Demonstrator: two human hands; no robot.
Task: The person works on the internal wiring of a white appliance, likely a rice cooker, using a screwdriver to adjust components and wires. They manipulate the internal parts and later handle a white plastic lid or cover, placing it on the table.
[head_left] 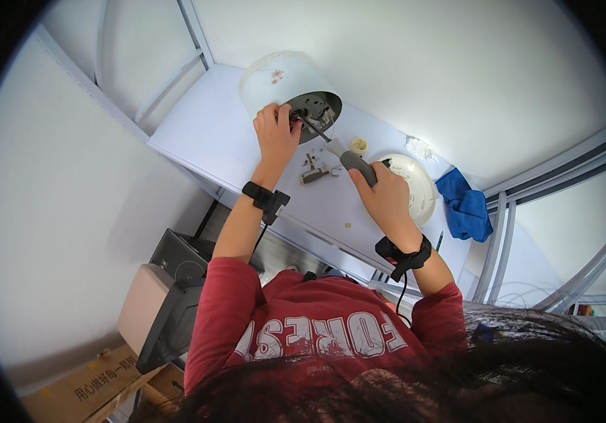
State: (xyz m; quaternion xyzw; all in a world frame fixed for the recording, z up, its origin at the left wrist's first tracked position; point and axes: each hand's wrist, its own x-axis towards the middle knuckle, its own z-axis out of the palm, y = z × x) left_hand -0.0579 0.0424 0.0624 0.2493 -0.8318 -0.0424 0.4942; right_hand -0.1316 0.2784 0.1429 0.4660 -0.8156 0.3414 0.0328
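Note:
A white rounded appliance with a flower print, by its look a rice cooker point(269, 79), lies on its side on the table. Its open underside faces me and shows metal parts and wiring. My left hand point(277, 132) has its fingers bent over the edge of this opening, close to the screwdriver's tip; whatever is between the fingertips is hidden. My right hand point(386, 194) is closed round the grey handle of a screwdriver point(349, 156), whose shaft slants up and left into the opening. Below lie another grey-handled tool point(315, 174) and several small loose parts.
A round cream cover point(421, 190) lies beside my right hand, with a small yellow tub point(358, 146) left of it. White crumpled tissue point(419, 148) and a blue cloth point(464, 204) are at the right. A pen point(440, 242) lies near the front edge. Boxes point(91, 384) stand lower left.

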